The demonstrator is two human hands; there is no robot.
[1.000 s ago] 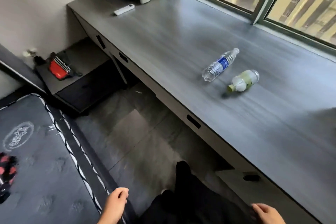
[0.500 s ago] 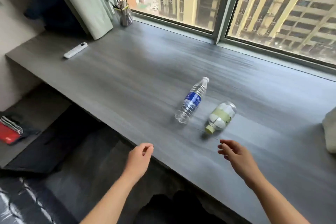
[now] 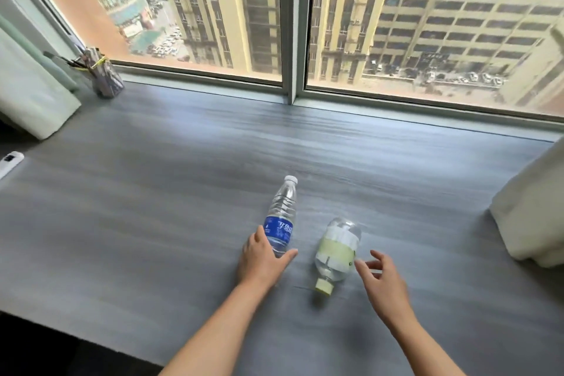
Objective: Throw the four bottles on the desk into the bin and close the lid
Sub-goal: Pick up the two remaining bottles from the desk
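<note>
A person's left hand (image 3: 262, 262) cups the base end of a clear water bottle (image 3: 281, 217) with a blue label, thumb and fingers spread around its lower end and touching it, the grasp not closed tight. The bottle lies on its side on the grey wood-grain desk (image 3: 152, 207), its white cap pointing away toward the window. Just to the right, the person's right hand (image 3: 383, 279) is open, fingers apart, with the fingertips (image 3: 360, 265) at or just beside the shoulder of a second bottle (image 3: 335, 252); whether they touch it cannot be told. This second bottle is clear with a pale yellow-green label and a yellow-green cap, and it also lies on its side, cap toward the person and base toward the window. The two bottles lie near each other but apart, roughly parallel, in the middle of the desk. Both bare forearms reach in from the bottom edge of the head view.

Farther out, a white remote control (image 3: 9, 162) sits at the far left edge of the desk. A clear holder of pens (image 3: 105, 76) stands in the back left corner beside a pale green curtain (image 3: 27, 91). Another light curtain (image 3: 534, 217) hangs over the desk at right. Behind the desk a wide window (image 3: 293, 24) looks down on tall yellow apartment blocks and parked cars.
</note>
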